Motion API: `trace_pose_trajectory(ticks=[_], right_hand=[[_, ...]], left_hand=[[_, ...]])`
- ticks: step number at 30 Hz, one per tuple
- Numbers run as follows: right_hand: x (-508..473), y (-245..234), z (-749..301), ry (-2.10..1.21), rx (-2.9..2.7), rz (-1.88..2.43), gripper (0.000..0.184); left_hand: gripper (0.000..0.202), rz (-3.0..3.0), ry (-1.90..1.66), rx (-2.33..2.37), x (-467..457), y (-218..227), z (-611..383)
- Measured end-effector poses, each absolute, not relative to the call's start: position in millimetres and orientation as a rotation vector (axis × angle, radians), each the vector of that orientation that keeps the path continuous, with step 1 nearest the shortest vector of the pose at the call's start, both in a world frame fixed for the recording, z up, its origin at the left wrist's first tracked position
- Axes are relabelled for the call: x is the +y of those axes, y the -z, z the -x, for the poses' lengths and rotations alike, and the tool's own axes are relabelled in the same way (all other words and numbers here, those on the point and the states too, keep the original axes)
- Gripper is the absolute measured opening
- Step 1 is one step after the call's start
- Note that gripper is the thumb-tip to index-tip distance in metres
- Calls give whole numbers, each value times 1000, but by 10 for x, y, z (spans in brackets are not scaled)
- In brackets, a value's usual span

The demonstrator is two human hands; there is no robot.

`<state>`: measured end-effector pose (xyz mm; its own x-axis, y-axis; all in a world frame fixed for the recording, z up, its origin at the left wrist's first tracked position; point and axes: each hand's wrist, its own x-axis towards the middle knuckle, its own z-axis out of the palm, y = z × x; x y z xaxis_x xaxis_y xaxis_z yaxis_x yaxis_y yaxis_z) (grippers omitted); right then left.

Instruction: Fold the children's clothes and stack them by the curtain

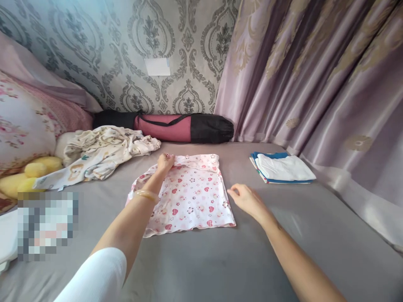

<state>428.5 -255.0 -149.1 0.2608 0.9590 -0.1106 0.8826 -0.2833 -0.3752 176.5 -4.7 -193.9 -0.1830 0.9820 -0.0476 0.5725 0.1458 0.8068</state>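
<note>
A white garment point(192, 197) printed with red and pink hearts and small flowers lies flattened on the grey sheet, its upper edge folded over. My left hand point(166, 161) is closed on the garment's upper left corner, with the fingertips partly hidden. The left part of the garment is bunched and partly covered by my left forearm, which wears a pale bangle point(146, 195). Just beyond the garment's right edge hovers my right hand point(247, 199), its fingers loosely curled and slightly apart. Nothing shows in that hand, and a small gap separates it from the cloth.
Folded blue and white clothes point(283, 167) are stacked at right, near the curtain point(267, 63). A crumpled printed cloth point(107, 151) lies at left beside a yellow plush item point(34, 172) and a floral pillow point(25, 121). A pink-and-black roll bag point(166, 128) rests along the wall.
</note>
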Motion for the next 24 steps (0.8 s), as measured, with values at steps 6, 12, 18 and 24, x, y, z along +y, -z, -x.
trace_pose_trajectory(ticks=[6, 12, 18, 24], right_hand=[[-1748, 1655, -4092, -153, -1813, 2113, 32], [-1416, 1925, -4002, 58, -2003, 2187, 38], [-1475, 1918, -4005, 30, -1962, 2342, 50], [-1443, 1871, -3933, 32, -1939, 2405, 49]], left_hand=[[34, -1578, -785, 1814, -114, 1999, -1766], [32, -1705, -716, 1836, -135, 2085, -1706], [35, -1776, -736, 1920, -129, 2107, -1718], [34, -1855, -758, 1986, -250, 2108, -1800]])
